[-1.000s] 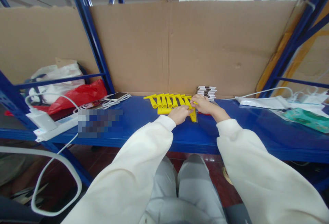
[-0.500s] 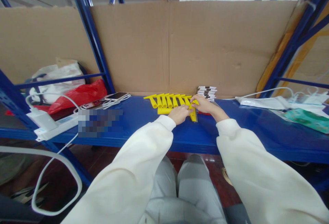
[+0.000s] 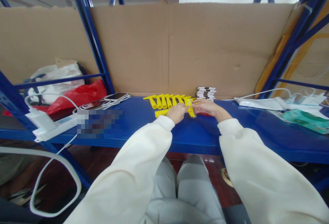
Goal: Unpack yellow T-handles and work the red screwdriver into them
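Observation:
A yellow scraper-like tool (image 3: pixel 190 109) is between my two hands, just above the blue shelf. My left hand (image 3: pixel 178 113) grips its left side, where the handle (image 3: pixel 161 113) sticks out toward the left. On the tool's right side, my right hand (image 3: pixel 205 106) touches it with the fingers stretched out and apart. Behind my hands lies a row of several yellow tools (image 3: pixel 164 101) of the same kind. A stack of small white and brown packets (image 3: pixel 206 93) stands behind my right hand, and something red (image 3: pixel 205 114) shows under it.
Along the back stands a cardboard panel (image 3: pixel 205 49). At the left are a red bag (image 3: pixel 79 97), a phone (image 3: pixel 117 96), white cables and a power strip (image 3: pixel 55 129). At the right lie a white packet (image 3: pixel 262 103) and a green pack (image 3: pixel 305 120).
The held tool has turned and moved slightly up and left, showing more of its flat face. My right hand has opened, its fingers now spread beside the tool.

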`<state>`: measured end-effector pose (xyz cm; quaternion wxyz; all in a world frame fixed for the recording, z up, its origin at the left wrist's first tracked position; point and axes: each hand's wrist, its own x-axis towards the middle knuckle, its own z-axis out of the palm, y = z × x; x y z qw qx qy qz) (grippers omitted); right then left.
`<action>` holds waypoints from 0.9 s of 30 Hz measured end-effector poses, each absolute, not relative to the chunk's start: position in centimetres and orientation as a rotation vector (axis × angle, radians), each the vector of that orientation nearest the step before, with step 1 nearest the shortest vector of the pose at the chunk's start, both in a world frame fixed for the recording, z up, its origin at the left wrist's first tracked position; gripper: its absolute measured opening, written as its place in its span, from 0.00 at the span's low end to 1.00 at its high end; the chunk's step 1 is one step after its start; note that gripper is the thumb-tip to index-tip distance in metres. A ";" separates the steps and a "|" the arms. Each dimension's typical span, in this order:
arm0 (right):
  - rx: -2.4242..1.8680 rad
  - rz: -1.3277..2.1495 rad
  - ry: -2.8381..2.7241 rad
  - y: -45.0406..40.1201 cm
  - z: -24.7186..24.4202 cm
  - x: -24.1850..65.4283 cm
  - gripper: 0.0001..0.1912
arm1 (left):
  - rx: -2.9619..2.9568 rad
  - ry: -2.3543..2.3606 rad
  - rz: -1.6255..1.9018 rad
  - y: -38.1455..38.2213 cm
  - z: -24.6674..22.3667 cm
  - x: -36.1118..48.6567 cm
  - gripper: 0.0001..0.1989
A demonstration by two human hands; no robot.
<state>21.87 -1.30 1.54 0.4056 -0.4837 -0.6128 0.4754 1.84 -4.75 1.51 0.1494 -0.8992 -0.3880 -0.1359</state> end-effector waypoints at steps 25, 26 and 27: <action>-1.093 1.485 -1.469 -3.7 2.3 20.5 0.08 | -2.469 -1.270 -0.310 -5.6 2.3 1.7 0.24; -1.086 1.490 -1.470 -3.7 2.2 20.5 0.07 | -2.463 -1.273 -0.320 -5.6 2.3 1.7 0.24; -1.081 1.495 -1.474 -3.7 2.2 20.5 0.07 | -2.456 -1.275 -0.330 -5.7 2.3 1.7 0.24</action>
